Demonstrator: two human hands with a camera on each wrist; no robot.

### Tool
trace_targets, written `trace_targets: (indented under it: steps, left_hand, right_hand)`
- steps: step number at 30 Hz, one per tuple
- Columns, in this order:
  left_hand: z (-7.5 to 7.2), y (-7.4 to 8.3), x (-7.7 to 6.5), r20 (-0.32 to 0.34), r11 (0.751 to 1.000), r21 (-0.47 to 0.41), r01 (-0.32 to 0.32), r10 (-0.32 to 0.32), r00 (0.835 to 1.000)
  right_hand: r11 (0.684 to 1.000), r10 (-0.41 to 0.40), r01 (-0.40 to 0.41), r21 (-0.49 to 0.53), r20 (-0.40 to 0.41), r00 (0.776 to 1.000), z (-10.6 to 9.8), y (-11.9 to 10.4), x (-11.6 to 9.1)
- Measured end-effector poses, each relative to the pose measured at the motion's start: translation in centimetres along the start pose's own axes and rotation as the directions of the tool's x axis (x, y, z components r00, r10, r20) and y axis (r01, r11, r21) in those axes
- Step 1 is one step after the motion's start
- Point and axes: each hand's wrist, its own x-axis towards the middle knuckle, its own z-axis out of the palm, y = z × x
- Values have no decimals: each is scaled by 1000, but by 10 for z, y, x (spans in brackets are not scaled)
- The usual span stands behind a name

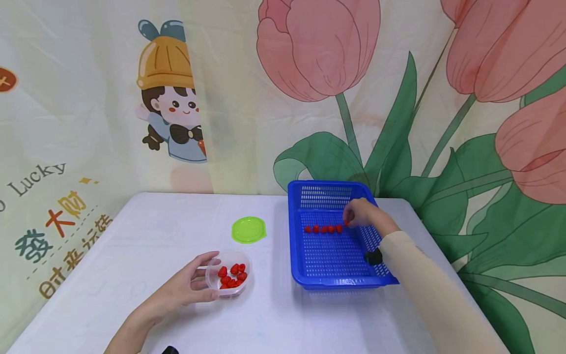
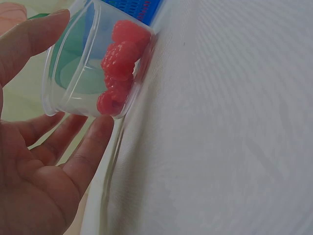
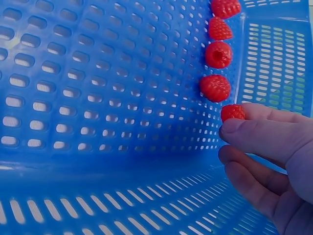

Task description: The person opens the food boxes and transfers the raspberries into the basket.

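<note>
Inside the blue plastic basket [image 1: 340,281], my right hand [image 1: 364,214] pinches a raspberry [image 3: 233,112] between thumb and fingertips. It is just past the end of a row of several raspberries [image 1: 324,229] lying on the basket floor. My left hand [image 1: 190,282] holds a clear plastic container [image 1: 245,263] from its left side, thumb and fingers spread around the wall. Several raspberries [image 2: 120,58] lie in the bottom of that container, which sits upright on the table.
A light green round lid [image 1: 248,230] lies on the white-covered table [image 1: 177,226] between the container and the basket's left side. Behind the table hangs a printed curtain [image 1: 239,98] with tulips and a cartoon figure. The basket's perforated walls rise around my right hand.
</note>
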Motion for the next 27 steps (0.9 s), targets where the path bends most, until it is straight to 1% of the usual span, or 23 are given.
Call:
trace_targets:
  steps: [7, 15, 21, 27]
  left_hand:
    - [1, 1, 0, 6, 1000, -17, 1, -1, 1000]
    - [1, 0, 0, -3, 1000, 1, 2, -2, 1000]
    - [1, 1, 0, -7, 1000, 11, 0, 0, 1000]
    - [1, 0, -1, -9, 1000, 3, -2, 2, 1000]
  right_hand:
    - [1000, 4, -3, -12, 10, 1000, 5, 1, 3]
    - [999, 35, -35, -14, 26, 999, 11, 4, 9]
    - [999, 30, -29, -25, 31, 999, 15, 3, 11]
    - [999, 20, -19, -36, 24, 1000, 16, 3, 11]
